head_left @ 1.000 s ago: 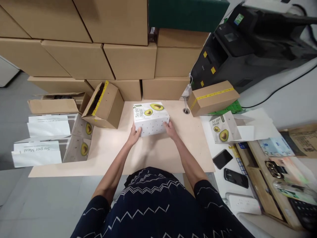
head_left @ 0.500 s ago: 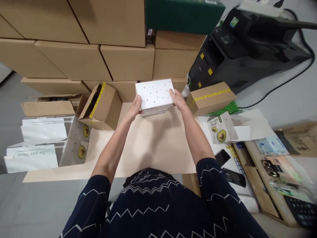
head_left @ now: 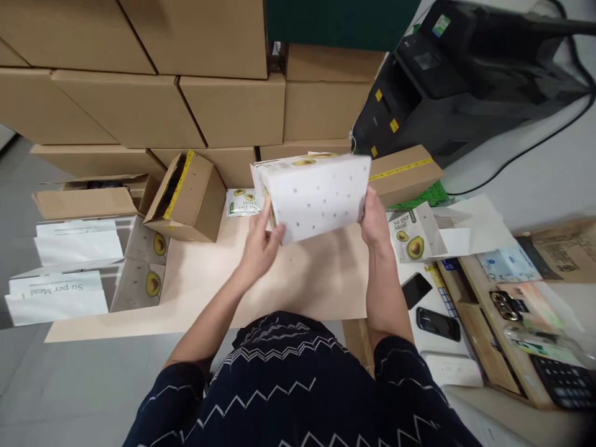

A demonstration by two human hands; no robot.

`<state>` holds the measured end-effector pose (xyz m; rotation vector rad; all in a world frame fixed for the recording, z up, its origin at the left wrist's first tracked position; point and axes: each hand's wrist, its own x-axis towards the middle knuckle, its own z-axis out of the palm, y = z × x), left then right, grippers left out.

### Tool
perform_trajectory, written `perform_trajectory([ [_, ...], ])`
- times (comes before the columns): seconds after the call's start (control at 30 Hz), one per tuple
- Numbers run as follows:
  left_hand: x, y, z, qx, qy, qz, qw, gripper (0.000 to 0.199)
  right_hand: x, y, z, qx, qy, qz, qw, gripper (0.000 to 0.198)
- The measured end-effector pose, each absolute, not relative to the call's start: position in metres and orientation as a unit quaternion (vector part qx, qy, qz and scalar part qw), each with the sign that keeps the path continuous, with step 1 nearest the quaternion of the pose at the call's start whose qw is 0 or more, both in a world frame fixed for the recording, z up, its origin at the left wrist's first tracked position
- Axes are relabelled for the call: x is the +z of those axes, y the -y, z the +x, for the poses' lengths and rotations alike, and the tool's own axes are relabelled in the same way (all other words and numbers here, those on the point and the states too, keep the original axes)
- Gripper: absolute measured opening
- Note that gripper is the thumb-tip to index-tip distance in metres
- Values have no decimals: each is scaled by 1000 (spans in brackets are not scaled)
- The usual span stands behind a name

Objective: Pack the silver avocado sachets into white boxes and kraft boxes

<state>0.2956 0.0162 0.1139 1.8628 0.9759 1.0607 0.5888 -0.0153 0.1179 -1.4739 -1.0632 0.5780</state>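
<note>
Between eight and nine o'clock from the view's centre stand open white boxes [head_left: 142, 285]; at nine, a partly open brown carton [head_left: 212, 205] on the counter [head_left: 200, 298]; beside it, a printed packet [head_left: 241, 203]. The left hand [head_left: 258, 248] pinches the nine-o'clock end of a dotted white box [head_left: 321, 198], which is tilted above the counter near centre; the right hand [head_left: 375, 217] pinches its three-o'clock end. At three o'clock, a printed white box [head_left: 412, 236] stands.

Arms [head_left: 218, 310] forward — hands [head_left: 259, 249] apart, right fingers [head_left: 371, 200] seemingly curled.
</note>
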Motion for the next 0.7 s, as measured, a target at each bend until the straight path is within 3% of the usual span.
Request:
perform_trajectory([
  [0.13, 38, 17, 317, 393, -238, 841, 287, 58, 52, 109, 620, 407, 275, -610, 622, 90],
  [0.27, -40, 22, 346, 241, -109, 926, 268, 53, -5, 189, 648, 470, 149, -658, 569, 61],
  [0.4, -82, 26, 376, 49, -76, 962, 259, 69, -43, 227, 663, 409, 112, -661, 620, 54],
  [0.53, -84, 32, 404, -72, -93, 958, 263, 88, -80, 229, 671, 284, 81, -695, 655, 56],
  [0.63, -71, 31, 411, -55, -127, 947, 289, 85, -104, 213, 670, 205, -23, -738, 642, 48],
  [0.7, -58, 22, 395, 50, -177, 934, 307, 68, -112, 199, 666, 183, -92, -739, 642, 39],
])
